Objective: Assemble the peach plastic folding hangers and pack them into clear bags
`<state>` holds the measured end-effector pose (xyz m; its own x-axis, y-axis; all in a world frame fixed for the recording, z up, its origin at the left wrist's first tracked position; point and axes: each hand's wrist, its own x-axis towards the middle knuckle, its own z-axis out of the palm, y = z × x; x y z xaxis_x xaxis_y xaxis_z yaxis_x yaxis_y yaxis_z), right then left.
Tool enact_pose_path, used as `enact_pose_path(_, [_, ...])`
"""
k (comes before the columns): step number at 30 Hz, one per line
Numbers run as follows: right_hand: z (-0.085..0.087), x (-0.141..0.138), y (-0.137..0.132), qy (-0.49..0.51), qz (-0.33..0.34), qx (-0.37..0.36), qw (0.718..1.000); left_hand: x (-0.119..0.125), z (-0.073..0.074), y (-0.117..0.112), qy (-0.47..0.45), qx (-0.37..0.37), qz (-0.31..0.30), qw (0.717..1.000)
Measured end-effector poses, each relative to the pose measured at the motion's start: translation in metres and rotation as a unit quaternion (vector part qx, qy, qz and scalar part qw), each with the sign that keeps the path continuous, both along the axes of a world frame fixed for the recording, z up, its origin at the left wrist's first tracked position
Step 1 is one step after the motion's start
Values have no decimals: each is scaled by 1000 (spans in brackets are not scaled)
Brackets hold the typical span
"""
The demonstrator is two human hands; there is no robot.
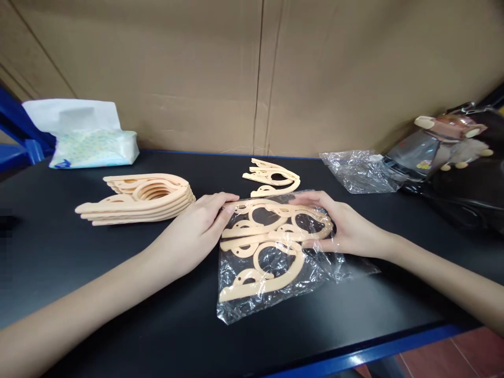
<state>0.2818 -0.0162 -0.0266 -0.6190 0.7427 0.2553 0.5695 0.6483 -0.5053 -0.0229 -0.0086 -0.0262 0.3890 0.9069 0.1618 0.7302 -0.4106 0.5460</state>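
A clear plastic bag lies on the black table in front of me, with several cream folding hangers flat inside it. My left hand is closed at the bag's upper left corner, thumb and index finger close together on the film; its other fingers are partly hidden. From the right, my right hand grips the bag and a hanger through the film, fingers over the far edge and thumb on the near side. A neat stack of folded hangers sits left of my left hand. Beyond the bag lie a few loose hangers.
A tissue pack stands at the back left. Another clear plastic bag lies at the back right, beside a dark bag with a plush toy on it. Cardboard forms the back wall. The table's blue edge runs along the front.
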Motion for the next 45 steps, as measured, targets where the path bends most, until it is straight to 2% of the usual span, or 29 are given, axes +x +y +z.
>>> enact_pose_path(5, [-1,-5,4,-4,21,-12,1000,0,-1,1,24,35,-44,998])
enact_pose_path(8, [-2,-4,3,-18,18,4,1000,1,0,2,43,59,-65,995])
enact_pose_path(19, [6,7,-5,-118,-34,51,991,-4,9,7,111,86,-71,988])
enact_pose_path(25, [0,3,-5,-69,-33,47,996,-2,6,7,131,100,-74,984])
enact_pose_path(31, [-5,-9,-4,4,-15,45,999,1,-3,5,59,65,-92,992])
enact_pose_path(40, [-3,-24,-3,51,1,-26,998,0,1,3,31,26,-124,991])
enact_pose_path(42, [-4,-28,-3,50,-7,-15,999,1,2,2,34,17,-139,990])
enact_pose_path(45, [-7,-32,-4,27,-53,36,998,1,3,3,33,8,-141,989])
